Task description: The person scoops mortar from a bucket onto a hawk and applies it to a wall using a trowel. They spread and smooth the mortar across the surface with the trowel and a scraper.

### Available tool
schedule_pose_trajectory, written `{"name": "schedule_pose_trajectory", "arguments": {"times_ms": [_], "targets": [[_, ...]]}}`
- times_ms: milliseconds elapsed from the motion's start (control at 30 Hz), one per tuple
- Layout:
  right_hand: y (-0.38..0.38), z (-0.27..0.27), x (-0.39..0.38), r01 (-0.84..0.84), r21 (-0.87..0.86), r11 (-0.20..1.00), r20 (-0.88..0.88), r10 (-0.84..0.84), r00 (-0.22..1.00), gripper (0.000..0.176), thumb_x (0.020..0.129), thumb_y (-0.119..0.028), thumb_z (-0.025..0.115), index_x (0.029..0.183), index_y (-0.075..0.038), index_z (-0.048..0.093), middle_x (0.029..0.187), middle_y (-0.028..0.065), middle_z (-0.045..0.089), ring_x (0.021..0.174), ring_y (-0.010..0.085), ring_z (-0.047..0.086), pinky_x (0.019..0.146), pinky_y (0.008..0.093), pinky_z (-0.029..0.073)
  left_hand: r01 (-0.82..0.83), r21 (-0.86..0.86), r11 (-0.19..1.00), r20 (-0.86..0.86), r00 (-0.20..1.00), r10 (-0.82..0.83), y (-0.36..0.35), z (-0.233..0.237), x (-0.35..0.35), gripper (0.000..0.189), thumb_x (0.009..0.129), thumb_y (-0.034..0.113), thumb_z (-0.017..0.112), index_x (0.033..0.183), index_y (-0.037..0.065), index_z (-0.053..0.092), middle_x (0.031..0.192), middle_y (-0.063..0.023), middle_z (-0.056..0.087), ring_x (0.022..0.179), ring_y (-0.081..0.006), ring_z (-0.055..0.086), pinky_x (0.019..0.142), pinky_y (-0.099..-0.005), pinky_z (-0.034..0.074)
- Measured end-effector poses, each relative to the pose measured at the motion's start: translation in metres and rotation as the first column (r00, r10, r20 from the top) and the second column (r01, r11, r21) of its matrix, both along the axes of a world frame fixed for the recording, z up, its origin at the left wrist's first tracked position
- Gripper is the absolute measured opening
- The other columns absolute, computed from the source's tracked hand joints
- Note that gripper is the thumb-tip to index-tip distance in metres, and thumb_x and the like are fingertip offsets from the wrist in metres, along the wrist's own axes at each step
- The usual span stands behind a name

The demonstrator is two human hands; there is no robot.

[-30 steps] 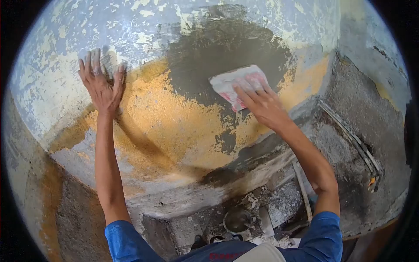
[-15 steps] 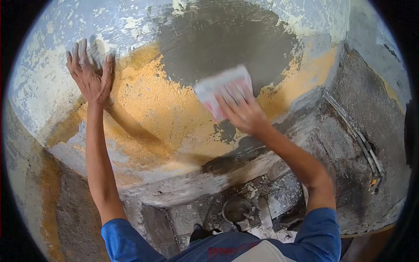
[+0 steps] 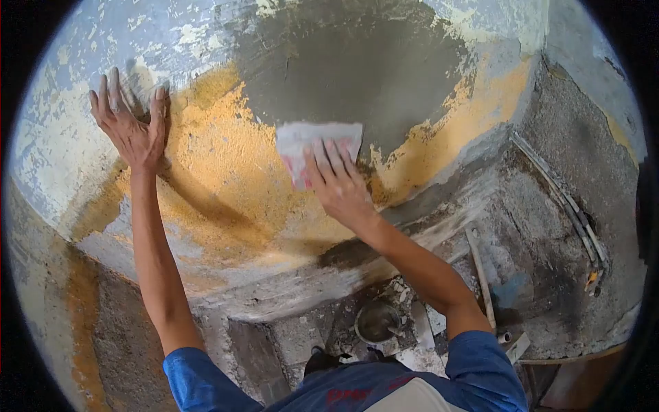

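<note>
My right hand (image 3: 338,180) presses a white sheet with red print (image 3: 295,141), perhaps paper or sacking, against the wall, fingers laid over its face. The sheet's upper edge lies along the bottom of a dark grey patch of wet-looking plaster (image 3: 357,69). Yellow flaking paint (image 3: 213,158) surrounds the patch's lower side. To the left, my left hand (image 3: 134,134) is open, fingers spread, its palm toward the pale peeling upper wall and fingertips resting on it.
On the littered floor below stands a round bowl (image 3: 377,321) with grey contents. A wooden stick (image 3: 480,278) leans at its right. Thin pipes or rods (image 3: 556,196) lie along the rough ledge at far right. A low ledge (image 3: 295,299) runs along the wall's foot.
My right hand has slid the sheet left and slightly down across the wall. My left hand appears slightly lower and further left, with the view itself shifted a little.
</note>
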State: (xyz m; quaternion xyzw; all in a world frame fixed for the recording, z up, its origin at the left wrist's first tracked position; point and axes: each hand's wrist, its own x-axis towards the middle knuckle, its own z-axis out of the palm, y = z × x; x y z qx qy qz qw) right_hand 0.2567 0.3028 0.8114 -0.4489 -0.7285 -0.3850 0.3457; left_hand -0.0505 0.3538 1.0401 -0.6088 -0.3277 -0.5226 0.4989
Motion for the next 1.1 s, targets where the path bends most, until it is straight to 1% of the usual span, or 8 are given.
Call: {"name": "schedule_pose_trajectory", "arguments": {"times_ms": [167, 233, 333, 467, 567, 833, 933, 1100], "targets": [[-0.047, 0.008, 0.048, -0.189, 0.029, 0.982, -0.129, 0.191, 0.973, 0.048, 0.1, -0.014, 0.056, 0.145, 0.001, 0.054, 0.141, 0.0243, 0.061, 0.126, 0.0372, 0.063, 0.109, 0.049, 0.049, 0.032, -0.002, 0.999, 0.007, 0.999, -0.032, -0.003, 0.001, 0.0, 0.079, 0.095, 0.046, 0.07, 0.159, 0.014, 0.036, 0.163, -0.0155, 0.028, 0.154, -0.0418, 0.016, 0.125, -0.0571, 0.018], [-0.028, 0.032, 0.088, -0.011, 0.052, 0.999, -0.185, 0.02, 0.982, 0.049, 0.098, -0.011, 0.057, 0.145, 0.0, 0.054, 0.137, 0.024, 0.064, 0.122, 0.0355, 0.065, 0.105, 0.0468, 0.052, 0.044, -0.006, 0.999, -0.005, 0.999, -0.044, -0.002, -0.001, 0.0, 0.08, 0.095, 0.045, 0.071, 0.159, 0.014, 0.036, 0.163, -0.0146, 0.028, 0.155, -0.0414, 0.015, 0.125, -0.057, 0.017], [-0.038, 0.119, 0.081, 0.011, -0.483, 0.875, -0.487, -0.28, 0.827, 0.049, 0.097, -0.01, 0.058, 0.145, -0.001, 0.055, 0.137, 0.0222, 0.064, 0.119, 0.0344, 0.067, 0.101, 0.0465, 0.055, 0.029, -0.018, 0.999, -0.005, 1.0, -0.029, -0.001, -0.002, -0.001, 0.08, 0.094, 0.045, 0.072, 0.159, 0.015, 0.036, 0.163, -0.0143, 0.028, 0.155, -0.041, 0.015, 0.125, -0.0569, 0.017], [0.006, 0.013, 0.033, 0.09, 0.135, 0.987, -0.108, -0.076, 0.991, 0.051, 0.098, -0.016, 0.059, 0.146, 0.001, 0.053, 0.137, 0.024, 0.063, 0.128, 0.0375, 0.061, 0.105, 0.0492, 0.051, 0.036, -0.02, 0.999, -0.022, 0.999, -0.037, -0.001, -0.001, -0.005, 0.08, 0.094, 0.045, 0.072, 0.159, 0.016, 0.036, 0.163, -0.0138, 0.028, 0.155, -0.0404, 0.015, 0.125, -0.0569, 0.018], [-0.036, -0.022, 0.026, -0.022, -0.035, 0.999, -0.036, 0.021, 0.999, 0.052, 0.099, -0.018, 0.059, 0.146, 0.002, 0.052, 0.14, 0.0251, 0.061, 0.134, 0.0388, 0.055, 0.113, 0.0495, 0.046, 0.04, -0.025, 0.999, -0.022, 0.999, -0.041, -0.003, -0.001, -0.003, 0.08, 0.094, 0.045, 0.072, 0.16, 0.016, 0.036, 0.163, -0.0133, 0.029, 0.155, -0.0402, 0.015, 0.125, -0.0571, 0.018], [-0.002, 0.137, 0.039, 0.074, 0.21, 0.975, -0.046, -0.066, 0.997, 0.049, 0.095, -0.018, 0.06, 0.139, 0.004, 0.058, 0.138, 0.0226, 0.063, 0.133, 0.0383, 0.057, 0.111, 0.0529, 0.044, 0.035, -0.004, 0.999, -0.015, 0.999, -0.035, -0.004, -0.001, -0.002, 0.083, 0.093, 0.044, 0.073, 0.159, 0.014, 0.035, 0.163, -0.0133, 0.029, 0.155, -0.0404, 0.016, 0.125, -0.0554, 0.019], [0.003, 0.073, 0.008, 0.132, 0.208, 0.969, 0.101, -0.155, 0.983, 0.052, 0.094, -0.013, 0.056, 0.144, 0.0, 0.056, 0.139, 0.0212, 0.063, 0.132, 0.0364, 0.058, 0.103, 0.05, 0.053, 0.032, -0.002, 0.999, -0.008, 0.999, -0.032, -0.002, -0.001, -0.007, 0.082, 0.093, 0.045, 0.073, 0.158, 0.011, 0.036, 0.162, -0.0161, 0.03, 0.154, -0.0417, 0.017, 0.125, -0.0551, 0.018], [-0.059, -0.026, 0.04, -0.174, -0.151, 0.973, -0.002, 0.176, 0.984, 0.048, 0.093, -0.015, 0.058, 0.139, -0.001, 0.061, 0.145, 0.0193, 0.059, 0.138, 0.0352, 0.053, 0.113, 0.0486, 0.046, 0.04, 0.036, 0.999, -0.022, 0.999, -0.039, -0.001, 0.002, -0.004, 0.079, 0.095, 0.043, 0.071, 0.158, 0.01, 0.037, 0.163, -0.0173, 0.031, 0.154, -0.042, 0.016, 0.125, -0.0558, 0.018]]}}
